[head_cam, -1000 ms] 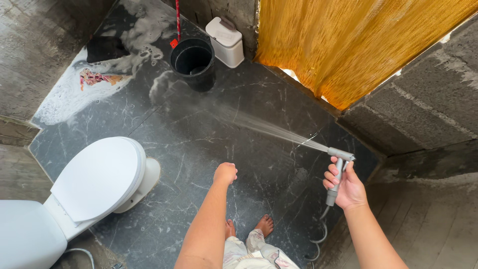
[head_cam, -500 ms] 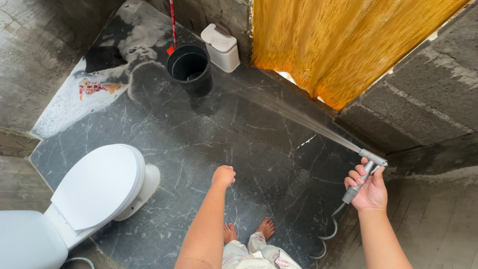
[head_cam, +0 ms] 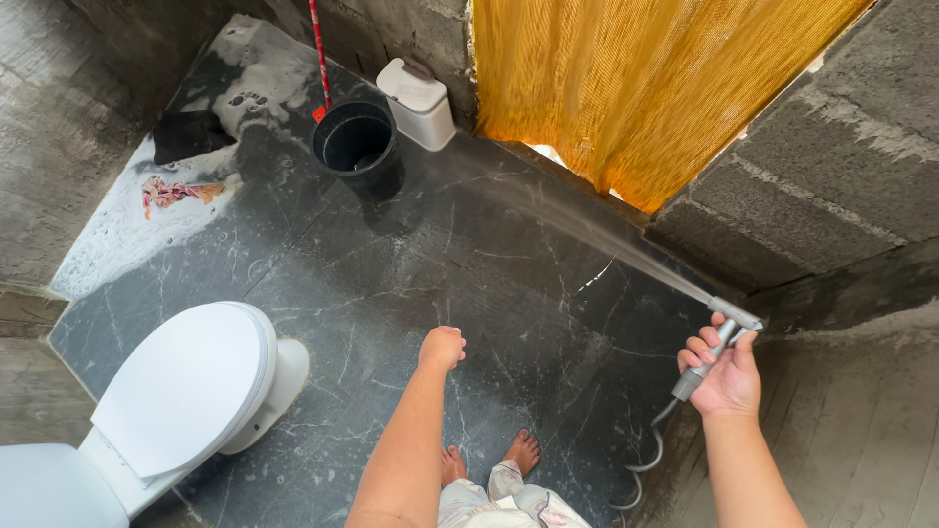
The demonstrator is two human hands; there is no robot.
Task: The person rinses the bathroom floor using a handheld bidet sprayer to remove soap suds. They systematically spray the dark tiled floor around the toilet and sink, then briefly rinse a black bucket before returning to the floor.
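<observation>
My right hand (head_cam: pixel 725 374) grips a grey hand-held spray nozzle (head_cam: pixel 722 334) on a coiled hose (head_cam: pixel 649 458) at the right. A thin jet of water (head_cam: pixel 577 233) shoots from it up and left across the dark marble floor (head_cam: pixel 411 264), past the black bucket (head_cam: pixel 355 145). My left hand (head_cam: pixel 441 348) is a closed fist held out over the middle of the floor, with nothing in it. My bare feet (head_cam: pixel 489 458) stand on the wet floor below.
A white toilet (head_cam: pixel 181 386) with its lid down stands at the lower left. A white lidded bin (head_cam: pixel 419 102) and a red-handled stick (head_cam: pixel 319 57) are by the bucket. Foam and a coloured rag (head_cam: pixel 174 192) lie at the far left. An orange curtain (head_cam: pixel 626 88) hangs over the doorway.
My right hand with the nozzle has moved right and a little lower. The jet now reaches farther up the floor. The view has shifted; my left fist is still held out the same way.
</observation>
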